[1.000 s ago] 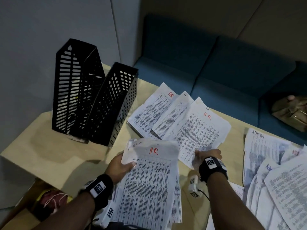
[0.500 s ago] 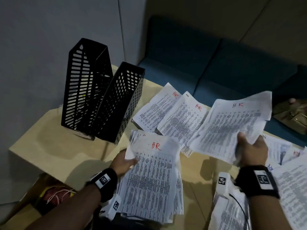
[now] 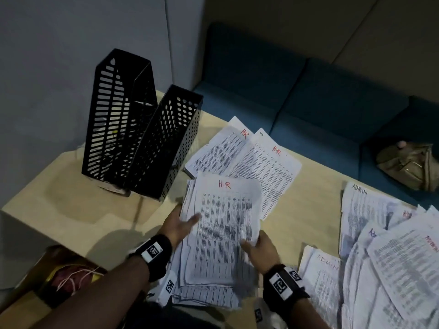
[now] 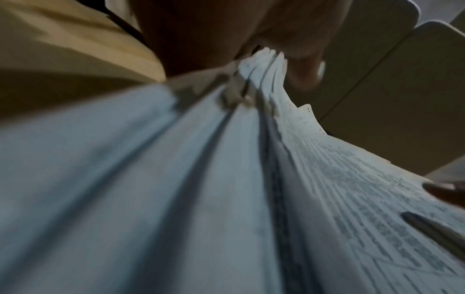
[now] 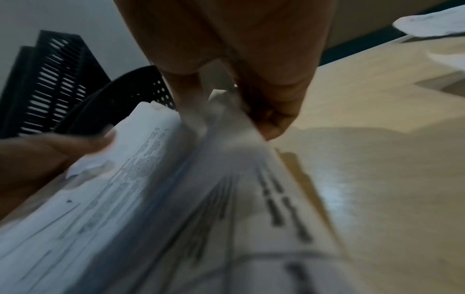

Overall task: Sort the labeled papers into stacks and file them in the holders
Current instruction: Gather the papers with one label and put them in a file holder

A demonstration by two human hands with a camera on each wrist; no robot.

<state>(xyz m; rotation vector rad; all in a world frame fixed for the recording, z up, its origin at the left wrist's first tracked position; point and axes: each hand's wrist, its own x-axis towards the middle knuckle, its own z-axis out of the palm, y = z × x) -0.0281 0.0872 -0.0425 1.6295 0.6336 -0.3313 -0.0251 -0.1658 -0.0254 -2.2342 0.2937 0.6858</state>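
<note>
A thick stack of printed papers marked "HR" in red (image 3: 223,229) is held above the table's near edge. My left hand (image 3: 183,224) grips its left edge, thumb on the top sheet and fingers beneath. My right hand (image 3: 261,245) pinches the right edge, thumb on top. In the left wrist view the stack (image 4: 226,199) fans out below the thumb (image 4: 302,65). The right wrist view shows fingers (image 5: 271,99) pinching the sheets (image 5: 176,199). Two loose HR sheets (image 3: 221,148) (image 3: 268,167) lie behind the stack. Two black holders, slotted (image 3: 114,119) and perforated (image 3: 171,143), stand at the left.
A spread pile of papers marked "ADMIN" (image 3: 370,214) covers the right of the light wooden table (image 3: 71,205). A blue sofa (image 3: 308,103) runs along the far edge, with a tan bag (image 3: 408,165) on it. A box with red contents (image 3: 69,279) sits on the floor, lower left.
My right hand picked up an HR sheet from the table, swung it right and up, then brought it left onto the stack in my left hand. Now it holds the stack's right edge.
</note>
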